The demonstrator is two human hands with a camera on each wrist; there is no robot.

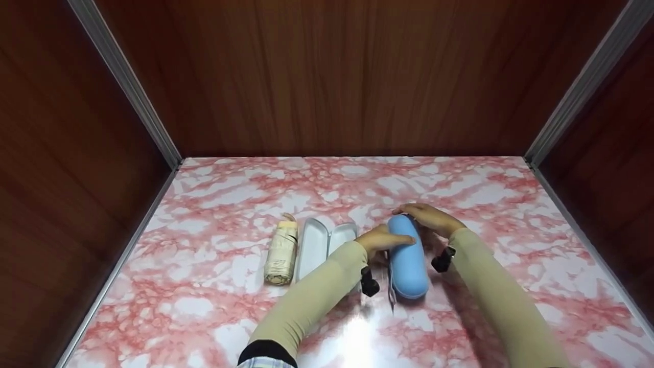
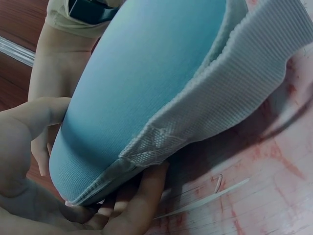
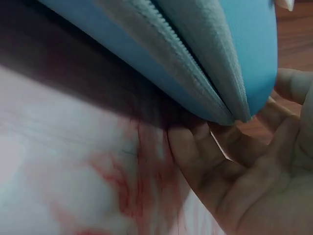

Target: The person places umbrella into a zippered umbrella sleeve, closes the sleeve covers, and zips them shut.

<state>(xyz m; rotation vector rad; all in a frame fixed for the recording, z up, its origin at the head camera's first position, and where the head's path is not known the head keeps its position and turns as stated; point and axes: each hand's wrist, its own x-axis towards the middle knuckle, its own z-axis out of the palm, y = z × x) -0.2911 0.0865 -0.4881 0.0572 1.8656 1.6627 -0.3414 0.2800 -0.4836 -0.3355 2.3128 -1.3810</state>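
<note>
We have both hands on the blue case (image 1: 410,271), which lies to the right of the middle of the tabletop (image 1: 199,306), its long side running away from us. Our left hand (image 1: 379,238) grips it from the left, thumb across the top and fingers tucked beneath the seam, close by the grey strap (image 2: 210,95). Our right hand (image 1: 431,217) holds the far end, its fingers curled underneath, near where the zip (image 3: 171,39) ends. The case seems tipped up a little off the tabletop there; whether its near end touches down, we cannot tell.

We judge the step in hand to be handling and steadying this case, perhaps setting how it lies. We cannot make out a zip pull, nor whether the zip is fully done up.

The next move, as we see it, calls for a light two-sided hold, so that the rounded body does not roll, and for fingers clear of the underside if it is to be laid flat. The strap should hang free rather than get caught below. On our left, the white box (image 1: 312,245), hinged wide, and the folded umbrella (image 1: 280,253) lie side by side; our left sleeve (image 1: 306,301) passes over part of that box, so the elbow wants care.
</note>
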